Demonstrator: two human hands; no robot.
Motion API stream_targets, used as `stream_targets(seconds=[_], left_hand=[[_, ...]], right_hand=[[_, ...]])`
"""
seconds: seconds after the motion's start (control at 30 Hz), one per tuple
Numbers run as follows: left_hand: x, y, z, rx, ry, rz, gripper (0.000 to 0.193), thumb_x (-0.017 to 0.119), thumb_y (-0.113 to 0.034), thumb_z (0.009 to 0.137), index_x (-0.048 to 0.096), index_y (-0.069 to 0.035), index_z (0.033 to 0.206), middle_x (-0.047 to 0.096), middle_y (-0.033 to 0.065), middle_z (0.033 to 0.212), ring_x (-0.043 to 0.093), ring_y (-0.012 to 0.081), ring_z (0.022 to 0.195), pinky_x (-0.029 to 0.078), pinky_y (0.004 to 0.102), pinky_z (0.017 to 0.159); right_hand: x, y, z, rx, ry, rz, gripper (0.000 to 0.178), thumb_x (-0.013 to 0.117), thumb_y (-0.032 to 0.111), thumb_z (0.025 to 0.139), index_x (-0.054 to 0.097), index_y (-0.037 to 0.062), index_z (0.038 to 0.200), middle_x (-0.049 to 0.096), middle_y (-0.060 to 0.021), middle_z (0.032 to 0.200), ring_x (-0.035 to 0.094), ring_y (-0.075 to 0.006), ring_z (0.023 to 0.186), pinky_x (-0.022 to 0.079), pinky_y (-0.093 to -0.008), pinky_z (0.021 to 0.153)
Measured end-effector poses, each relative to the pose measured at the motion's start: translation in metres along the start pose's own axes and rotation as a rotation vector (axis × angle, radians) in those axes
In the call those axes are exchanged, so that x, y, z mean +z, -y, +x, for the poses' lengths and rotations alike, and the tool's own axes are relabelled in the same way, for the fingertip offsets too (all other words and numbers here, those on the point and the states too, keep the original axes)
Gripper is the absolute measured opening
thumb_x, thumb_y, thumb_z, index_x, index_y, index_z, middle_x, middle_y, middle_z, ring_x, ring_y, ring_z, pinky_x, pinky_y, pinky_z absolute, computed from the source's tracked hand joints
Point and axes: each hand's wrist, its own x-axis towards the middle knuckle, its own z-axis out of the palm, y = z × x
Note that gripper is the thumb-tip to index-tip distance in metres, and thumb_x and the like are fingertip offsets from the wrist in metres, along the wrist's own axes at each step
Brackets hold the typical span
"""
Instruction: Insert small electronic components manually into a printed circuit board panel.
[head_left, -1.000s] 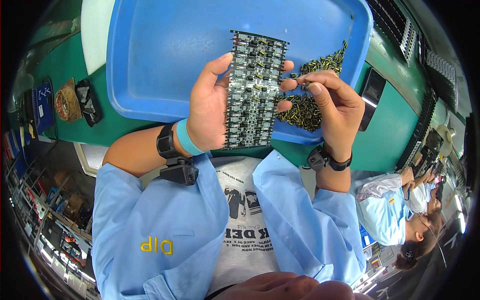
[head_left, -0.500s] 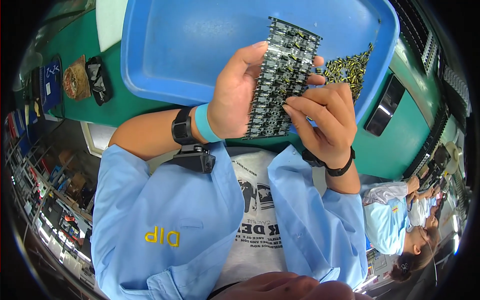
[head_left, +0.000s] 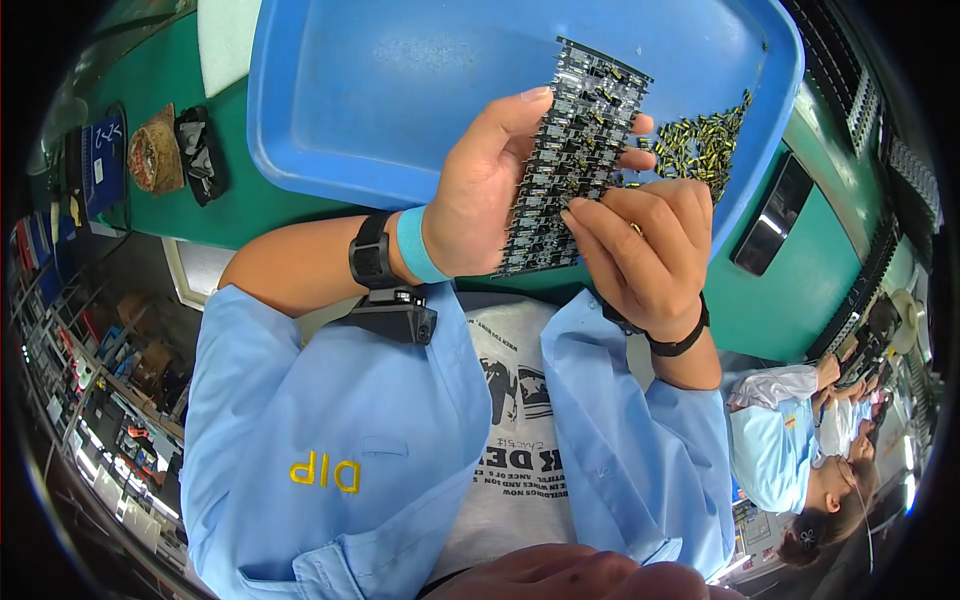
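Note:
My left hand (head_left: 478,190) grips a dark circuit board panel (head_left: 575,150) by its long edges, thumb on the near side and fingertips showing past the far side. The panel is tilted above the front of a blue plastic tray (head_left: 330,178); rows of small parts and pins cover it. My right hand (head_left: 655,250) is closed, thumb and forefinger pinched at the panel's lower right part. A bit of a black-and-gold capacitor shows between its curled fingers; what the fingertips pinch is hidden. A heap of small black-and-gold capacitors (head_left: 705,148) lies in the tray's right side.
On the green table (head_left: 225,210), a black phone (head_left: 773,213) lies right of the tray. A black pouch (head_left: 200,155) and a round brown item (head_left: 155,155) lie to the left. Conveyor rails (head_left: 865,270) run along the right; a co-worker (head_left: 775,450) sits at lower right.
The panel and my left hand have shifted slightly right. My right fingertips have moved a little left against the panel, and a gold-coloured bit now shows between the right fingers.

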Motion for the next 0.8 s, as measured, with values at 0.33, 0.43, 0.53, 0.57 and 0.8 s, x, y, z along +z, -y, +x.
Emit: stream_targets(seconds=[0.33,0.43,0.53,0.57,0.8], left_hand=[[-0.0008,0.0012,0.0006,-0.001,0.008,0.025,0.06,0.035,-0.044,0.11,0.055,0.001,0.144,0.063,0.0179,0.143,0.064,0.0311,0.128,0.049,0.0463,0.115],[-0.0015,0.0005,0.0006,-0.012,0.003,0.096,0.07,0.03,-0.049,0.11,0.046,0.003,0.155,0.054,0.0221,0.154,0.059,0.0355,0.136,0.045,0.0492,0.119],[-0.0047,0.0023,0.001,-0.001,0.041,0.099,0.069,0.03,-0.048,0.11,0.047,0.003,0.154,0.055,0.0221,0.154,0.059,0.0357,0.135,0.045,0.0492,0.119],[-0.0045,0.0021,0.0012,0.0,0.041,0.098,0.069,0.03,-0.048,0.11,0.047,0.003,0.154,0.055,0.0221,0.154,0.059,0.0357,0.135,0.045,0.0492,0.119],[-0.0048,0.0013,0.0016,-0.004,0.035,0.091,0.068,0.03,-0.047,0.11,0.048,0.002,0.154,0.056,0.0219,0.153,0.059,0.036,0.135,0.046,0.0496,0.119]], right_hand=[[-0.0014,-0.0007,-0.0033,-0.06,0.018,-0.079,0.03,0.087,0.008,0.07,0.078,0.0066,0.098,0.068,-0.0036,0.092,0.062,-0.0218,0.08,0.043,-0.0368,0.071],[-0.0016,-0.0013,-0.0038,-0.084,0.044,-0.077,0.03,0.086,0.008,0.07,0.078,0.0065,0.099,0.068,-0.0038,0.092,0.062,-0.0217,0.08,0.044,-0.0371,0.072],[-0.0007,0.0013,-0.003,-0.093,0.043,-0.093,0.029,0.084,0.007,0.071,0.077,0.0064,0.099,0.068,-0.0038,0.092,0.062,-0.0217,0.08,0.044,-0.0374,0.072],[-0.0004,0.0002,-0.0033,-0.094,0.043,-0.092,0.029,0.084,0.007,0.071,0.077,0.0064,0.099,0.068,-0.0038,0.092,0.062,-0.0217,0.08,0.044,-0.0374,0.072],[0.0015,-0.0044,-0.0039,-0.102,0.007,-0.128,0.034,0.075,0.012,0.067,0.077,0.0055,0.1,0.068,-0.0029,0.094,0.062,-0.0189,0.08,0.046,-0.035,0.072]])
